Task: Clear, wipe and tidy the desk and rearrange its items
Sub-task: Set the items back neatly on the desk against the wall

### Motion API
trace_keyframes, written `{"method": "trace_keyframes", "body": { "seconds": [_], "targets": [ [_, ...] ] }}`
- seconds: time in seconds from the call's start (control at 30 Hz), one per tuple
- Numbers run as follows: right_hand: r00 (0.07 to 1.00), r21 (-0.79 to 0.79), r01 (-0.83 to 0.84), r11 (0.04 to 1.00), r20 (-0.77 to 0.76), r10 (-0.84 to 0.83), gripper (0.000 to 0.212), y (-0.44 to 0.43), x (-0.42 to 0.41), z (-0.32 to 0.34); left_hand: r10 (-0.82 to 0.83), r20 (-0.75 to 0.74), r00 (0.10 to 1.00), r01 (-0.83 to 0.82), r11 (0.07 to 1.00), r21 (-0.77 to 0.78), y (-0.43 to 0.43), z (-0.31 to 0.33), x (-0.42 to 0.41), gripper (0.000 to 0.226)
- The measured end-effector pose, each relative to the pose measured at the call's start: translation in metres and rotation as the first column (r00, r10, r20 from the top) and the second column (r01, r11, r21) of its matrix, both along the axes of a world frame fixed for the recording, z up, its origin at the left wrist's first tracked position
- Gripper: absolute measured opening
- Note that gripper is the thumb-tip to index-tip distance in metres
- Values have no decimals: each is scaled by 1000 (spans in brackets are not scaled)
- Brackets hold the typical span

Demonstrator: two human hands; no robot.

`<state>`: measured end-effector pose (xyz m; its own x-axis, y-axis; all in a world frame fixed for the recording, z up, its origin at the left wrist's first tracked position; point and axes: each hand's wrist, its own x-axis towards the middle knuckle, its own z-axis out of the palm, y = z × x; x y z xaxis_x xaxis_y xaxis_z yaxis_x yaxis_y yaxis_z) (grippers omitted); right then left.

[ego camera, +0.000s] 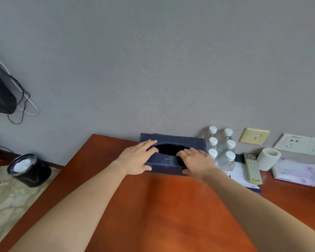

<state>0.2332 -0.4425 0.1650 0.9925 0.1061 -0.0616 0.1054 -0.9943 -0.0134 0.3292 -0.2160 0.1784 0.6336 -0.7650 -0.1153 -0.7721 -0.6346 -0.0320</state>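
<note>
Dark blue leather-look covers the tissue box (168, 160), which sits at the back of the orange-brown tabletop (153, 206), close against the grey wall (153, 70). You have both hands on it. Your left hand (137, 157) is on its left end, fingers laid over the top up to the rim of the dark oval opening and thumb hooked down the near face, so it clasps that front edge. Your right hand (196, 161) takes the right end the same way, fingers bent at the rim of the opening and thumb down on the near face.

Just beside the box on the right stand six clear water bottles (224, 148) with white caps, in two rows. Some white paper (240, 174) lies at their foot on a dark folder. A pale remote control (253, 168) lies partly across that paper, and next to it stands a roll of toilet paper (268, 158). A flat white pack (295, 171) lies further right. On the wall above these are a yellow plate (254, 136) and a white socket panel (300, 143).

On the floor to the left is a black waste bin (28, 170) with white rubbish inside. A black device (0, 88) with hanging cables shows at the far left.
</note>
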Motion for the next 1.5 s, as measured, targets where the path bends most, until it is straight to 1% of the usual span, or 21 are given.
{"method": "trace_keyframes", "body": {
  "seconds": [0.23, 0.43, 0.67, 0.83, 0.97, 1.1, 1.2, 1.27, 1.37, 1.43, 1.5],
  "targets": [
    [996, -13, 83, 996, -23, -83, 54, -2, 45, -24, -80, -36, 996, 79, 997, -21, -14, -29, 65, 65],
    [991, -17, 125, 992, -44, -126, 54, -8, 76, -39, -95, -87, 992, 93, 995, -32, -24, -48, 101, 65],
    [984, -27, 157, 987, -75, -159, 53, -9, 96, -56, -110, -158, 981, 109, 994, -14, -33, -67, 130, 66],
    [980, -31, 183, 983, -69, -185, 55, -21, 110, -56, -118, -181, 976, 109, 992, -59, -49, -77, 146, 66],
    [977, -17, 190, 982, -96, -191, 54, -28, 120, -53, -131, -214, 968, 115, 990, -85, -52, -80, 160, 67],
    [978, -8, 188, 982, -94, -188, 55, -29, 117, -55, -143, -197, 970, 126, 987, -96, -50, -85, 160, 68],
    [976, -12, 192, 981, -99, -192, 56, -28, 116, -55, -149, -175, 973, 139, 988, -67, -52, -84, 156, 75],
    [972, -12, 201, 980, -122, -201, 59, -27, 116, -53, -138, -180, 974, 132, 990, -46, -54, -82, 154, 87],
    [960, 12, 204, 979, -196, -198, 73, -27, 115, -46, -117, -204, 972, 115, 993, -20, -54, -74, 149, 102],
    [955, 37, 210, 977, -224, -197, 79, -25, 110, -38, -106, -209, 972, 110, 994, 9, -52, -67, 143, 105],
    [958, 48, 202, 978, -219, -187, 79, -21, 101, -29, -95, -208, 973, 105, 994, 37, -48, -57, 134, 105]
  ]
}}
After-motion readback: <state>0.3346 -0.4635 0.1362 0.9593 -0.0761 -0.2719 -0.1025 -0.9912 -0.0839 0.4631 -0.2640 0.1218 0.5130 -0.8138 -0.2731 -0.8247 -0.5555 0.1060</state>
